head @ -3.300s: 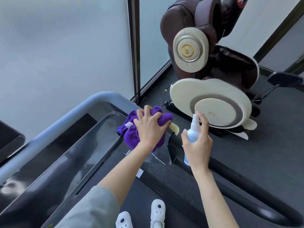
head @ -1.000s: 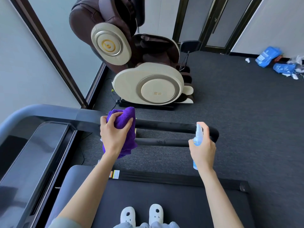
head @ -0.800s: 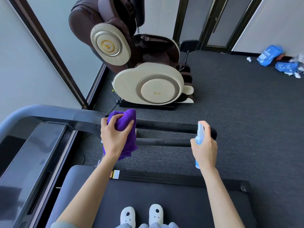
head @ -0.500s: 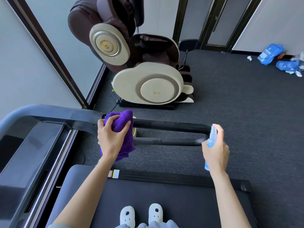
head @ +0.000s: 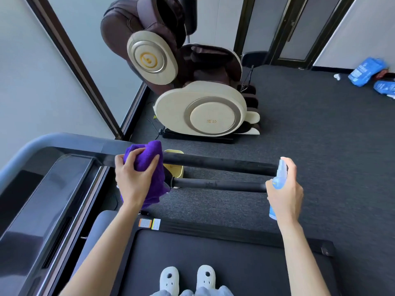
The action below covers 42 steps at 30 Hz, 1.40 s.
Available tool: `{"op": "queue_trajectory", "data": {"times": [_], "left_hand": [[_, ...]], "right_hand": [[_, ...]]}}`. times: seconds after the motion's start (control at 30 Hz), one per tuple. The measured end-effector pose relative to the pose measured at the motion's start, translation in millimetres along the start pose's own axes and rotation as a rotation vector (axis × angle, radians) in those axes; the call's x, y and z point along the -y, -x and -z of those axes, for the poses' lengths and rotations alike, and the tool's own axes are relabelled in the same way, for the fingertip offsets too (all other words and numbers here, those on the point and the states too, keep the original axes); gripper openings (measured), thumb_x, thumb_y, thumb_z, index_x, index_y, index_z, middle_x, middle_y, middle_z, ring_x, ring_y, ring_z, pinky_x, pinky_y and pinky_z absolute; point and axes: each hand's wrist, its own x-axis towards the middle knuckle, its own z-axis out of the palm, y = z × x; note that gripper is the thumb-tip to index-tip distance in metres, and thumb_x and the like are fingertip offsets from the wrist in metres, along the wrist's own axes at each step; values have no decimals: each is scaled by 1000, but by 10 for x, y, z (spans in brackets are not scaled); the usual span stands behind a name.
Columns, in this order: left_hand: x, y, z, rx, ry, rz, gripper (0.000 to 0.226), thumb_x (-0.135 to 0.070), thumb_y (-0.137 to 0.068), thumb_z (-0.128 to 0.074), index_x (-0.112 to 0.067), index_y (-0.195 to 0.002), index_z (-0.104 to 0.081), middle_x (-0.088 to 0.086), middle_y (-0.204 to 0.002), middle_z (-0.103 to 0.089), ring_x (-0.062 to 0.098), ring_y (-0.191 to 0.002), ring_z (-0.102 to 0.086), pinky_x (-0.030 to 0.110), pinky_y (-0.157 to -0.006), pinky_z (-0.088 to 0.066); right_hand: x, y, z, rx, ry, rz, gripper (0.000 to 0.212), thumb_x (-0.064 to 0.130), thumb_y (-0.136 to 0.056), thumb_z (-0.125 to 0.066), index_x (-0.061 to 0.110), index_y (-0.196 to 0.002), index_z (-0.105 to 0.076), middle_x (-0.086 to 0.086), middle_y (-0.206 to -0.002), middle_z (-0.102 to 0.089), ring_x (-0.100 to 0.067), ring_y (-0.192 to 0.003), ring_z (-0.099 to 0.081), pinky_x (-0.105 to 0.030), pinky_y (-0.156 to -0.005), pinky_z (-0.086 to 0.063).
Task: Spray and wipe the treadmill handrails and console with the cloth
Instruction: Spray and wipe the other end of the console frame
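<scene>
On the treadmill's upper handrail [head: 218,164], at its left end: left hand [head: 133,180] closed around a bunched purple cloth [head: 149,163], pressed against the black foam bar beside the console [head: 42,201]. At the rail's right end: right hand [head: 285,193] wrapped around a small blue spray bottle [head: 277,182], held upright, nozzle level with the upper bar, forefinger on top. Below, nearer: a second, lower handrail [head: 218,185]. Far behind on dark carpet: brown-and-cream massage chair [head: 192,90]. Near bottom edge: white clogs [head: 188,278] on the belt.
</scene>
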Motion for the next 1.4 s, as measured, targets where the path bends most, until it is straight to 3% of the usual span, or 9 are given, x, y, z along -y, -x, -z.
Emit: {"op": "queue_trajectory", "data": {"times": [0.1, 0.27, 0.4, 0.6, 0.73, 0.9, 1.1, 1.23, 1.4], "left_hand": [[84, -164, 61, -63, -5, -1, 33, -49, -79, -71, -35, -108, -64, -5, -109, -44, 16, -101, -51, 29, -90, -40], [151, -494, -209, -6, -284, -55, 40, -61, -84, -58, -30, -107, -68, 0, -119, -46, 28, -115, -34, 45, -96, -27], [238, -521, -530, 61, -536, -115, 44, -69, -85, -47, -35, -105, -68, -1, -124, -46, 31, -118, -31, 56, -95, -22], [-139, -382, -1072, 149, -664, -293, 52, -72, -83, -38, -33, -93, -71, -2, -105, -55, 29, -100, -40, 43, -78, -25], [-342, -162, -1319, 274, -649, -394, 48, -71, -80, -43, -32, -88, -71, -2, -100, -54, 27, -96, -42, 40, -75, -25], [50, -402, -847, 217, -700, -470, 51, -72, -82, -41, -29, -90, -67, 0, -104, -53, 28, -101, -43, 42, -77, -29], [277, -646, -556, 127, -724, -410, 48, -66, -87, -44, -25, -91, -68, 3, -105, -54, 30, -101, -43, 44, -80, -29], [85, -562, -813, 145, -708, -331, 48, -62, -89, -44, -23, -94, -70, 2, -105, -56, 30, -100, -43, 43, -80, -29], [-121, -395, -1066, 227, -673, -431, 48, -62, -88, -45, -23, -92, -71, 2, -101, -58, 30, -97, -45, 40, -76, -27]], "right_hand": [[104, 9, -79, 22, -15, 38, 69, 2, -79, -56, 43, -130, -36, -6, -88, -62, -33, -74, -54, -32, -60, -38], [284, 57, -233, 52, -58, 67, 69, 1, -78, -58, 42, -129, -38, 5, -70, -54, -25, -64, -52, -30, -53, -35], [327, 91, -308, 77, -71, 69, 69, 2, -80, -56, 46, -129, -37, 1, -68, -56, -36, -65, -56, -38, -54, -46], [364, 187, -369, 79, -105, 74, 68, 2, -81, -57, 47, -129, -39, 11, -78, -60, -32, -64, -57, -46, -59, -52], [424, 209, -444, 78, -99, 98, 69, 3, -81, -58, 46, -130, -38, 2, -79, -63, -24, -66, -56, -43, -61, -50], [605, 214, -580, 101, -126, 101, 69, 4, -81, -59, 47, -130, -38, 15, -78, -60, -11, -68, -54, -33, -58, -41], [654, 287, -511, 81, -154, 92, 68, 2, -82, -58, 46, -130, -38, 26, -90, -60, -8, -75, -55, -36, -62, -45], [494, 366, -322, 49, -144, 30, 68, 4, -84, -58, 50, -129, -38, 6, -87, -64, -34, -66, -61, -46, -63, -53], [322, 490, -181, -9, -126, -43, 67, 4, -85, -58, 49, -129, -39, 4, -82, -63, -36, -67, -60, -48, -66, -53]]}}
